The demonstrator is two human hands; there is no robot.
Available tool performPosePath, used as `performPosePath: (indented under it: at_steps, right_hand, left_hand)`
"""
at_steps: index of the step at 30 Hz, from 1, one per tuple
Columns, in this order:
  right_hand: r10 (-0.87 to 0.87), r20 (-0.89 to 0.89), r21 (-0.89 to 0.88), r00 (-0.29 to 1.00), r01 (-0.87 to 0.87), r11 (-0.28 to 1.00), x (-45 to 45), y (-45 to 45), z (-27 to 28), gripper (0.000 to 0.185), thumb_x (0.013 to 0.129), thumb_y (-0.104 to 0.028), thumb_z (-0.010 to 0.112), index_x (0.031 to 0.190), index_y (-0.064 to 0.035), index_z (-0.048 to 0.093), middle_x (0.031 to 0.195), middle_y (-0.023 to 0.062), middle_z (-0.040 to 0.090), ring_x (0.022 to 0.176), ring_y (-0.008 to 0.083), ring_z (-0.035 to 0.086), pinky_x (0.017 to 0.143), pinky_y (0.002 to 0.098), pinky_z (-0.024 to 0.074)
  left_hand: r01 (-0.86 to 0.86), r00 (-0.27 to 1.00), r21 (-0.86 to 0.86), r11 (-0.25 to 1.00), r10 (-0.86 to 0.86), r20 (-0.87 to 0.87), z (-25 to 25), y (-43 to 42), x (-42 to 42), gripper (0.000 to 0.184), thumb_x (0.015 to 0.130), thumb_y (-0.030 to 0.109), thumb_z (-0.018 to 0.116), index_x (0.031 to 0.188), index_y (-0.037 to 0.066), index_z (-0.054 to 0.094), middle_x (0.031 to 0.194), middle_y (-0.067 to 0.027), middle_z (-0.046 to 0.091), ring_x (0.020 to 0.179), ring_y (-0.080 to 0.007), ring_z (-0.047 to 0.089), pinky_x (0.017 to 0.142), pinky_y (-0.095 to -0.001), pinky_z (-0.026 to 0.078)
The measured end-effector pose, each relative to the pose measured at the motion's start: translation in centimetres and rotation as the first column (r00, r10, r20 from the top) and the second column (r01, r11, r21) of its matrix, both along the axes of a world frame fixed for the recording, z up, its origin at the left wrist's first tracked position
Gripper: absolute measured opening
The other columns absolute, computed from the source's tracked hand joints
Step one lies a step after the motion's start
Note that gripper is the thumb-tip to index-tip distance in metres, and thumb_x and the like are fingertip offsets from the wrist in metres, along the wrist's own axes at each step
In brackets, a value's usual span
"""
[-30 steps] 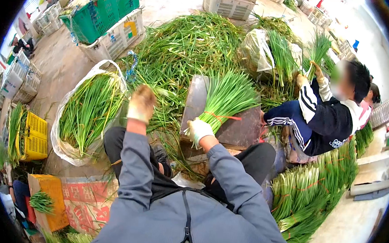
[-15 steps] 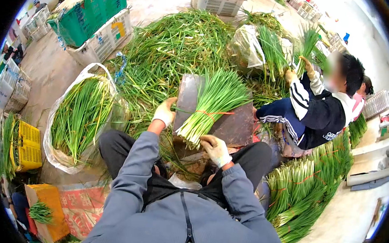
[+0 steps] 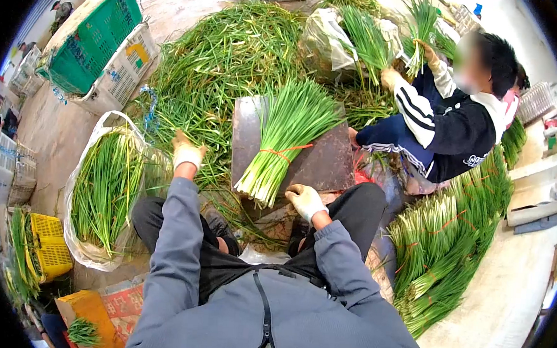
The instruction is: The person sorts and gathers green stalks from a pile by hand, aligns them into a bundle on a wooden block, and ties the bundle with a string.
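A bundle of long green chives [image 3: 287, 136] with pale cut ends and a red tie round it lies slantwise on a dark flat board [image 3: 323, 173] before my knees. My right hand [image 3: 307, 201], in a whitish glove, is just right of the pale ends, apart from them, its fingers loosely bent and holding nothing. Left of the board, my gloved left hand [image 3: 188, 152] hovers by the heap of loose chives [image 3: 228, 62] with fingers apart and nothing in them. A white plastic bag [image 3: 72, 206] full of chives [image 3: 105, 189] stands beyond my left knee.
A co-worker [image 3: 454, 114] sits at the right, holding chives in gloved hands. Tied bundles [image 3: 440, 241] are lined up by my right side. A green crate [image 3: 95, 41], a white crate [image 3: 122, 69] and a yellow crate [image 3: 49, 246] stand on the left.
My left hand has moved left, away from the board, and its fingers have spread. My right hand has drawn off the bundle's cut ends. The bundle stays on the board; the view has shifted.
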State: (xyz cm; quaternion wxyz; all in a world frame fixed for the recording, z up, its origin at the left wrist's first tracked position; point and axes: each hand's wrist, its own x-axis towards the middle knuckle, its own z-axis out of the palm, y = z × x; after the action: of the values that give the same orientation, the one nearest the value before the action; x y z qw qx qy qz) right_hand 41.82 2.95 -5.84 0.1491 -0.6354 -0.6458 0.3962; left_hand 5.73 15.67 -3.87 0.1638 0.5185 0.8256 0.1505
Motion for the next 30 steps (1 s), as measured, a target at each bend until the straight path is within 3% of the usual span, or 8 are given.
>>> performPosePath:
  at_steps: [2,8,14,16,18,23,26,30]
  right_hand:
    - [-0.02,-0.027,-0.073,0.999,0.018,0.997,-1.1,0.2,-1.4,0.037,0.091,-0.027,0.062,0.114,0.0012,0.069,0.106,0.0217,0.072,0.1,0.0322,0.069,0.089,0.0371,0.0509]
    - [0.019,0.068,-0.234,0.997,-0.003,0.972,-3.3,-1.7,-4.2,0.034,0.09,-0.024,0.062,0.109,0.0024,0.069,0.106,0.0239,0.071,0.103,0.0384,0.067,0.09,0.0417,0.0501]
    - [0.091,0.09,-0.367,0.992,-0.052,0.929,-4.5,-3.2,-9.0,0.038,0.087,-0.026,0.067,0.118,-0.0033,0.068,0.116,0.0209,0.069,0.108,0.0388,0.067,0.089,0.0454,0.0532]
    - [0.052,-0.008,-0.386,0.999,-0.052,0.921,-4.7,-3.6,-5.8,0.04,0.086,-0.029,0.07,0.117,-0.0039,0.068,0.104,0.0168,0.073,0.091,0.0334,0.071,0.08,0.0432,0.055]
    - [-0.289,-0.429,-0.609,0.856,-0.038,0.792,-5.3,-4.1,-4.5,0.047,0.087,-0.03,0.073,0.125,-0.0033,0.064,0.093,0.0121,0.073,0.088,0.0244,0.07,0.075,0.0373,0.0546]
    - [-0.306,-0.569,-0.558,0.763,-0.086,0.825,-6.1,-5.6,-0.3,0.06,0.084,-0.036,0.079,0.13,-0.0041,0.059,0.104,0.0097,0.07,0.082,0.0183,0.066,0.073,0.0326,0.0534]
    - [-0.11,-0.399,-0.399,0.91,-0.064,0.915,-5.8,-5.8,-3.1,0.066,0.083,-0.037,0.08,0.131,0.0003,0.057,0.104,0.0112,0.07,0.083,0.0194,0.067,0.074,0.0337,0.0542]
    - [-0.277,-0.429,-0.527,0.86,0.011,0.85,-4.4,-6.2,1.2,0.07,0.082,-0.036,0.08,0.13,0.0079,0.054,0.099,0.0116,0.07,0.084,0.0188,0.068,0.076,0.0331,0.0552]
  left_hand:
    - [0.214,0.975,0.0,0.977,-0.214,0.063,1.9,-2.3,3.8,0.11,0.081,0.04,0.077,0.159,0.001,0.01,0.163,-0.0261,0.016,0.148,-0.0404,0.027,0.122,-0.0343,0.023]
    - [0.512,0.859,-0.178,0.84,-0.496,0.126,3.2,-7.2,16.3,0.132,0.066,0.067,0.079,0.158,0.0,0.011,0.157,-0.0322,0.027,0.142,-0.0435,0.037,0.118,-0.0398,0.033]
    - [0.391,0.905,-0.41,0.824,-0.424,0.011,1.7,-6.0,20.4,0.134,0.062,0.049,0.088,0.159,0.004,0.006,0.154,-0.0301,0.032,0.132,-0.045,0.049,0.108,-0.0393,0.045]
    - [0.422,0.906,-0.24,0.874,-0.414,0.085,-0.6,-5.1,18.4,0.132,0.062,0.037,0.089,0.157,-0.002,0.005,0.129,-0.028,0.06,0.117,-0.036,0.063,0.101,-0.0375,0.05]
    - [0.413,0.896,-0.129,0.902,-0.378,0.232,-1.5,-4.2,15.9,0.132,0.06,0.03,0.092,0.156,-0.005,0.007,0.121,-0.0235,0.067,0.111,-0.0305,0.067,0.098,-0.0346,0.051]
    - [0.298,0.359,0.03,0.954,-0.141,0.922,-2.7,-5.2,13.0,0.067,0.075,-0.002,0.079,0.135,-0.004,0.05,0.112,-0.0129,0.071,0.097,-0.0241,0.07,0.09,-0.0362,0.055]
    - [0.309,0.078,-0.063,0.949,0.041,0.996,-0.8,-7.5,11.8,0.046,0.086,0.0,0.067,0.132,0.0,0.056,0.115,-0.015,0.07,0.099,-0.0254,0.071,0.089,-0.0389,0.057]
    - [0.245,-0.061,-0.1,0.964,0.118,0.991,-2.5,-8.1,10.4,0.051,0.087,-0.003,0.065,0.136,0.002,0.053,0.121,-0.0132,0.068,0.101,-0.0277,0.07,0.09,-0.0422,0.057]
